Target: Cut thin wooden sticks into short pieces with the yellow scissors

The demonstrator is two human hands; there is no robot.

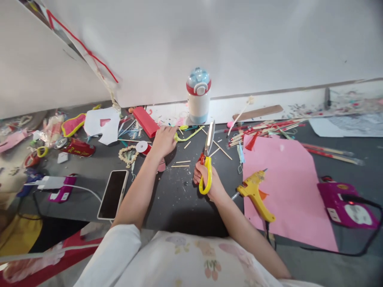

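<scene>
My right hand [213,181] is closed around the yellow handle of a pair of scissors [206,159]. The blades point up and away from me, slightly parted. My left hand [164,142] reaches forward over the table with its fingers bent together at one end of a yellow-green cord [191,137]. From those fingertips the cord curves to the right, beyond the scissors' tips. Its held end is hidden by the fingers. Short thin sticks [180,166] lie between my hands. A red box-like piece [146,121] and a ribbon spool [142,147] are beside my left hand.
A white bottle [199,97] stands against the wall. On the right are a pink sheet [293,187], a yellow glue gun [255,193], bundled sticks [269,129] and a purple power block [347,203]. Leftward lie a phone [113,194], a red can [78,147] and a white cut-out [101,124].
</scene>
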